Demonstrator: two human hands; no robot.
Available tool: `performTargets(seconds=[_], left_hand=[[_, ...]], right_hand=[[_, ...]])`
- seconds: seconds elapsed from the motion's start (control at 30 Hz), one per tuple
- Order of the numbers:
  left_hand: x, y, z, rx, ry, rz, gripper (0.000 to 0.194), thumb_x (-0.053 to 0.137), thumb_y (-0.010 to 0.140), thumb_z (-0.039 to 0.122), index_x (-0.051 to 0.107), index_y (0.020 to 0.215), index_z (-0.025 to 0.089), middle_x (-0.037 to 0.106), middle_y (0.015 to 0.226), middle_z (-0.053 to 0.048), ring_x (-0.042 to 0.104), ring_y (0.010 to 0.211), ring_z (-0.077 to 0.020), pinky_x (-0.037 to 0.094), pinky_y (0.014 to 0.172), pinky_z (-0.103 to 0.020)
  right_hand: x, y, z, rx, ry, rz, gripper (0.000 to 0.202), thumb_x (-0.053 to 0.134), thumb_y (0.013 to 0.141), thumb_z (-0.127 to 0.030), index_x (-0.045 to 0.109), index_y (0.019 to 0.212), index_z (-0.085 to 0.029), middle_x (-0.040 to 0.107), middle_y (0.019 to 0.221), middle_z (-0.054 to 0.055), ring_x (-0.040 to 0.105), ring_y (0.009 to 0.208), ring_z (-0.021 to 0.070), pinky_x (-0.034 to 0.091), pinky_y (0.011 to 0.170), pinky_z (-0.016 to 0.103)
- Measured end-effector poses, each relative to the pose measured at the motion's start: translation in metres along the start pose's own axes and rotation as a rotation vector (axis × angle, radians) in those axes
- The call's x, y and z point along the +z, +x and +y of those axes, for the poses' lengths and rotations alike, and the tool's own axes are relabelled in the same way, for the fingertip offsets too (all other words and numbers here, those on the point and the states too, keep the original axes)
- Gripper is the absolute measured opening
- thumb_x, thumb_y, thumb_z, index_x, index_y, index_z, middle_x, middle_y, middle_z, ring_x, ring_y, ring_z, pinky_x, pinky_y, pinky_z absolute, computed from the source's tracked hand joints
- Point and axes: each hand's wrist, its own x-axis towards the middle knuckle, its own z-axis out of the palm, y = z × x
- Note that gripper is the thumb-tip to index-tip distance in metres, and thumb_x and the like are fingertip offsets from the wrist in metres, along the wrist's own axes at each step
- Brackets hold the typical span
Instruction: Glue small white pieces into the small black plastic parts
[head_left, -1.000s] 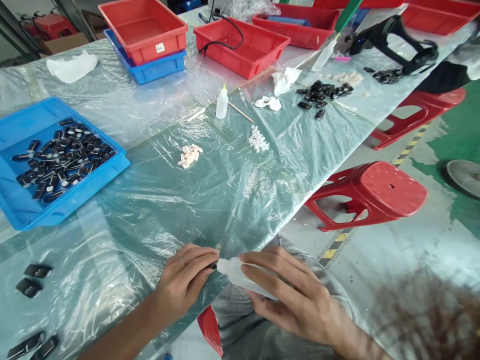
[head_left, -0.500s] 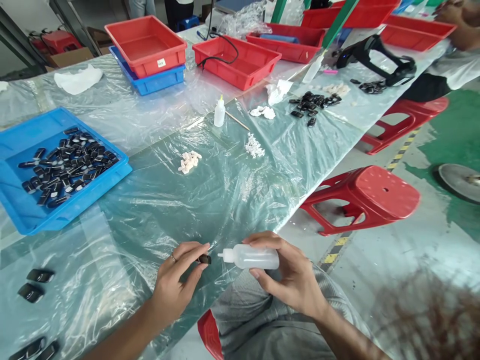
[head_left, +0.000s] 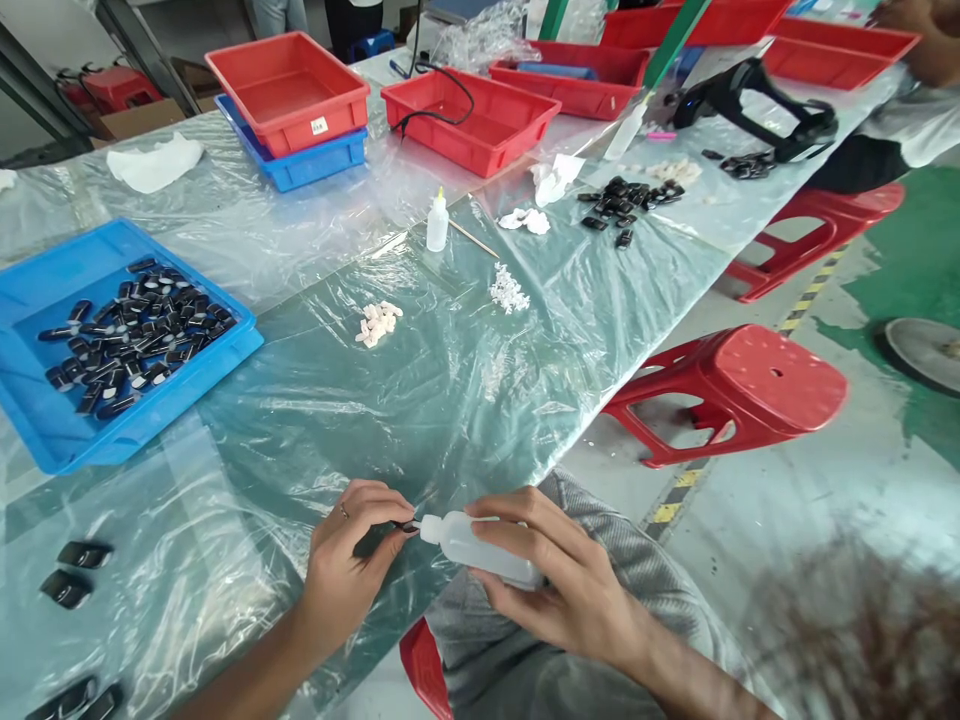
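Note:
My left hand [head_left: 356,555] pinches a small black glossy piece [head_left: 407,525] between thumb and fingertips, over the table's front edge. Most of the piece is hidden by the fingers. In my right hand [head_left: 551,570] is a translucent white squeeze bottle [head_left: 480,545], lying nearly level with its nozzle pointing left. The nozzle tip meets or almost meets the black piece; I cannot tell whether they touch. Farther up the table lie a pile of cream-coloured bits [head_left: 378,323] and a pile of small white bits [head_left: 509,289].
A blue tray [head_left: 225,385] of black pieces stands at left, with loose black pieces [head_left: 67,588] below it. Another squeeze bottle [head_left: 437,222] stands beside a thin stick [head_left: 474,240]. Red trays [head_left: 480,150] line the back. A red stool [head_left: 772,375] is at right.
My right hand has brought the bottle left and tilted it slightly, so its nozzle is now at the black piece. My left hand has kept its pinch, moving only slightly.

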Motion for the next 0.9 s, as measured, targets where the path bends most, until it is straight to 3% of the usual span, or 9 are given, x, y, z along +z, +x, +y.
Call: performTargets(seconds=[0.27,0.5,0.57,0.63,0.7,0.77,0.83,0.9], left_hand=[[-0.002,0.002,0.002,0.032,0.004,-0.029,0.020,0.084,0.115,0.005,0.085,0.118,0.025,0.095,0.104,-0.002,0.088,0.097,-0.0194,0.074,0.090,-0.030],[0.000,0.000,0.002,0.022,-0.014,-0.043,0.024,0.081,0.115,0.004,0.085,0.119,0.027,0.097,0.104,-0.002,0.090,0.097,-0.0213,0.075,0.092,-0.034],[0.000,-0.001,0.002,-0.008,-0.022,-0.038,0.023,0.081,0.115,0.006,0.085,0.118,0.028,0.096,0.103,-0.003,0.091,0.097,-0.0221,0.076,0.091,-0.035],[-0.001,-0.002,0.003,-0.048,-0.033,-0.035,0.019,0.084,0.115,0.010,0.085,0.118,0.029,0.095,0.105,-0.004,0.093,0.096,-0.0223,0.077,0.088,-0.032],[0.000,-0.004,0.004,-0.085,-0.049,-0.031,0.018,0.087,0.114,0.013,0.083,0.119,0.030,0.095,0.106,-0.003,0.094,0.095,-0.0219,0.077,0.084,-0.029],[0.001,-0.006,0.004,-0.112,-0.067,-0.024,0.020,0.088,0.112,0.013,0.081,0.118,0.031,0.096,0.107,-0.002,0.094,0.094,-0.0212,0.077,0.083,-0.028],[0.002,-0.008,0.003,-0.135,-0.080,-0.012,0.023,0.087,0.109,0.011,0.080,0.115,0.033,0.096,0.106,0.000,0.094,0.092,-0.0206,0.077,0.083,-0.028],[0.005,-0.011,0.001,-0.160,-0.084,0.005,0.026,0.086,0.107,0.009,0.080,0.113,0.033,0.095,0.106,0.001,0.093,0.091,-0.0206,0.077,0.085,-0.028]], right_hand=[[-0.005,-0.005,-0.010,-0.084,-0.115,-0.063,0.039,0.072,0.111,-0.010,0.077,0.149,-0.021,0.097,0.123,0.020,0.096,0.092,0.0334,0.087,0.076,0.047],[-0.009,0.001,-0.012,-0.015,-0.013,-0.102,0.057,0.074,0.108,-0.010,0.069,0.162,-0.028,0.097,0.125,0.018,0.097,0.099,0.0353,0.088,0.089,0.050],[-0.009,0.001,-0.008,0.087,0.093,-0.061,0.057,0.081,0.108,-0.016,0.071,0.161,-0.036,0.097,0.127,0.015,0.097,0.101,0.0346,0.087,0.089,0.049],[-0.010,0.001,0.000,0.301,0.286,0.017,0.047,0.091,0.107,-0.027,0.078,0.147,-0.046,0.096,0.127,0.009,0.096,0.104,0.0322,0.085,0.087,0.044],[-0.010,0.002,0.011,0.559,0.550,0.095,0.034,0.100,0.103,-0.040,0.084,0.132,-0.048,0.094,0.122,0.005,0.094,0.102,0.0290,0.081,0.082,0.039],[-0.007,0.005,0.025,0.747,0.793,0.104,0.034,0.104,0.099,-0.051,0.089,0.129,-0.046,0.092,0.114,0.004,0.092,0.094,0.0266,0.079,0.081,0.036],[0.001,0.010,0.039,0.796,0.900,0.038,0.039,0.100,0.100,-0.061,0.092,0.133,-0.041,0.091,0.106,0.004,0.091,0.088,0.0262,0.077,0.081,0.037],[0.016,0.020,0.051,0.750,0.874,-0.016,0.042,0.095,0.102,-0.063,0.092,0.136,-0.039,0.093,0.109,0.006,0.092,0.094,0.0282,0.076,0.086,0.039]])
